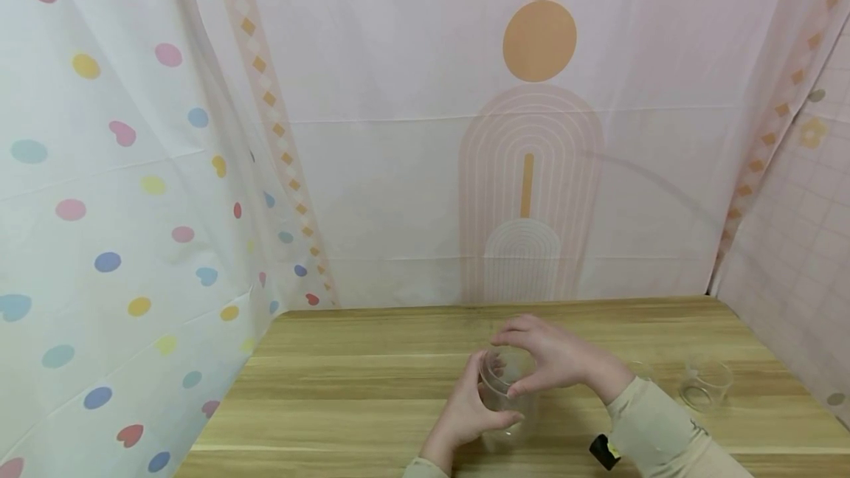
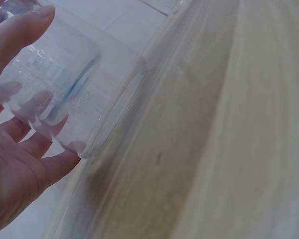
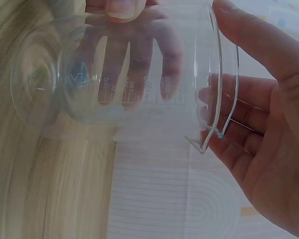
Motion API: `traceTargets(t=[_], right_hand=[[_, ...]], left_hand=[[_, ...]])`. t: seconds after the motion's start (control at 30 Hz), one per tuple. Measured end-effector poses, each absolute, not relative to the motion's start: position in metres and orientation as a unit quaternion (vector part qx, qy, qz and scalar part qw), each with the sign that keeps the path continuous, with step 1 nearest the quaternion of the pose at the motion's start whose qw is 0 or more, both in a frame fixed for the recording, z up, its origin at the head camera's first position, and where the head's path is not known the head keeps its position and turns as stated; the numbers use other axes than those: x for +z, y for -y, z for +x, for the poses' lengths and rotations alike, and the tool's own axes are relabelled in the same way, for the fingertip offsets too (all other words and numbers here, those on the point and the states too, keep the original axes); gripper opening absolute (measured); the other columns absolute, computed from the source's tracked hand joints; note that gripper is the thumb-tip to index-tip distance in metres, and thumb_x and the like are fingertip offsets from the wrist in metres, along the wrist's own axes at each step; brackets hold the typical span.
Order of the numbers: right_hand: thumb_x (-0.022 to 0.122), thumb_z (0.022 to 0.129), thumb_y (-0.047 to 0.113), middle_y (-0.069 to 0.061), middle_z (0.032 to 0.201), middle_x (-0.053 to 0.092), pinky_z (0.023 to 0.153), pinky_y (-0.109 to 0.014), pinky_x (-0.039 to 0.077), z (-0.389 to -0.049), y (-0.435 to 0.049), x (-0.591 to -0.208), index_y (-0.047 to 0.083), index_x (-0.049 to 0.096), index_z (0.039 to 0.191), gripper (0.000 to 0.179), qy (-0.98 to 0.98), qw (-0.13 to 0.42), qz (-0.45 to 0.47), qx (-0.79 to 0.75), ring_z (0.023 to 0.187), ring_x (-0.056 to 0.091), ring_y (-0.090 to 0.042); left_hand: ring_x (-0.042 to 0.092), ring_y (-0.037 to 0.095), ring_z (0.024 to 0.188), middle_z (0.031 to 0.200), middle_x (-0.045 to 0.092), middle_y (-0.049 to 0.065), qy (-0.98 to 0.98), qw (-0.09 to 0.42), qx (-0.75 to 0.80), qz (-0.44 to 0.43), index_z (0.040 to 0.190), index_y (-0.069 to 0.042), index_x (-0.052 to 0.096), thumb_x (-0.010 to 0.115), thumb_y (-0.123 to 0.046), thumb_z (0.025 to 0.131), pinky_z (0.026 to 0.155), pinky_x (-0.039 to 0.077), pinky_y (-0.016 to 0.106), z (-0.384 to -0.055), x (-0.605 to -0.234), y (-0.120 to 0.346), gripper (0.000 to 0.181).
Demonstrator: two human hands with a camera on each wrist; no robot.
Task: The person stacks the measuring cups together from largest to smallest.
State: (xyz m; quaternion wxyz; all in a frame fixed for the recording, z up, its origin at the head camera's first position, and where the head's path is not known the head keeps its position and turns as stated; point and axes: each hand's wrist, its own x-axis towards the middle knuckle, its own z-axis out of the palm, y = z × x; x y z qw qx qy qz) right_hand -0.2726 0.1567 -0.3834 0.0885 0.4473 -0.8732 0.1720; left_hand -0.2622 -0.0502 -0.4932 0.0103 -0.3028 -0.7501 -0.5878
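Observation:
Two clear glass beakers are nested, the smaller inner beaker point(image 3: 102, 92) sitting inside the larger outer beaker point(image 1: 496, 398). Their spouted rims lie close together in the right wrist view, while the inner base stays well short of the outer base point(image 3: 32, 82). My left hand point(image 1: 465, 411) grips the outer beaker round its side, thumb toward me and fingers spread on the far wall. From above, my right hand point(image 1: 554, 352) holds the inner beaker at its rim, thumb on the near side and fingers across the far side. Printed graduations show on the glass.
To the right stands a small glass beaker point(image 1: 705, 383), and another glass piece point(image 1: 640, 369) is partly hidden behind my right wrist. A small black object with a yellow mark point(image 1: 603, 453) shows beside my right sleeve. Patterned curtains point(image 1: 398, 190) enclose the wooden table point(image 1: 332, 404).

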Motion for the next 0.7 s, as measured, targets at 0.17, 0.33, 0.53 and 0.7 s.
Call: traceTargets(t=[0.17, 0.33, 0.53, 0.7], right_hand=[[0.081, 0.077, 0.048, -0.007, 0.126, 0.06, 0.097, -0.045, 0.048, -0.274, -0.157, -0.387, 0.005, 0.064, 0.127, 0.069, 0.87, 0.094, 0.453, 0.174, 0.118, 0.053, -0.027], [0.08, 0.077, 0.05, -0.006, 0.124, 0.061, 0.096, -0.044, 0.049, -0.276, -0.16, -0.392, 0.005, 0.065, 0.126, 0.069, 0.857, 0.123, 0.469, 0.176, 0.116, 0.054, -0.026], [0.079, 0.077, 0.052, -0.005, 0.122, 0.062, 0.095, -0.044, 0.049, -0.278, -0.162, -0.398, 0.004, 0.066, 0.125, 0.068, 0.844, 0.15, 0.482, 0.182, 0.115, 0.055, -0.025], [0.079, 0.078, 0.052, -0.004, 0.121, 0.063, 0.094, -0.044, 0.049, -0.28, -0.162, -0.401, 0.005, 0.066, 0.124, 0.068, 0.834, 0.162, 0.492, 0.191, 0.115, 0.055, -0.024]], left_hand=[[0.05, 0.024, 0.123, 0.133, 0.052, 0.007, 0.751, 0.009, -0.588, -0.301, 0.142, -0.014, 0.038, 0.088, -0.02, 0.072, 0.094, 0.048, 0.033, -0.262, -0.493, 0.05, 0.087], [0.051, 0.025, 0.122, 0.131, 0.054, 0.008, 0.749, 0.015, -0.59, -0.301, 0.14, -0.014, 0.04, 0.089, -0.018, 0.071, 0.094, 0.048, 0.034, -0.262, -0.493, 0.05, 0.085], [0.052, 0.027, 0.121, 0.129, 0.056, 0.007, 0.749, 0.02, -0.591, -0.298, 0.14, -0.016, 0.041, 0.09, -0.016, 0.07, 0.094, 0.048, 0.034, -0.263, -0.494, 0.05, 0.085], [0.052, 0.025, 0.121, 0.129, 0.056, 0.006, 0.75, 0.02, -0.59, -0.298, 0.14, -0.018, 0.04, 0.09, -0.016, 0.07, 0.094, 0.048, 0.034, -0.262, -0.494, 0.051, 0.086]])
